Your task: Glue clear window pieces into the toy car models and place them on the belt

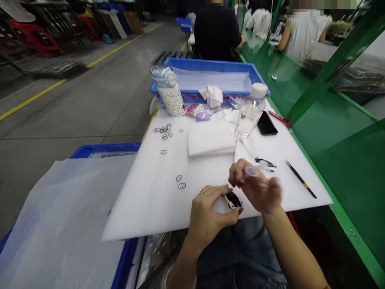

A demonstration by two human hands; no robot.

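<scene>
My left hand (207, 212) grips a small black-and-white part (233, 200) between thumb and fingers, low over the front of the white foam sheet (150, 208). Close beside it, my right hand (260, 186) is raised and partly blurred. Its curled fingers hold a small translucent piece (252, 171) whose kind I cannot make out. Behind the right hand lies another black-and-white part (266, 163) with a clear middle. Black tweezers (300, 178) with a yellow band rest to the right. Several thin dark rings (164, 129) are scattered at the left, and two more rings (181, 185) lie nearer my left hand.
A white foam pad (210, 138) lies mid-table. Behind it stand a dotted flask (170, 94), a clear bottle (249, 114) and a blue tray (210, 62). A phone (267, 123) and red pen (279, 119) lie at right. A green ledge (339, 168) borders the table.
</scene>
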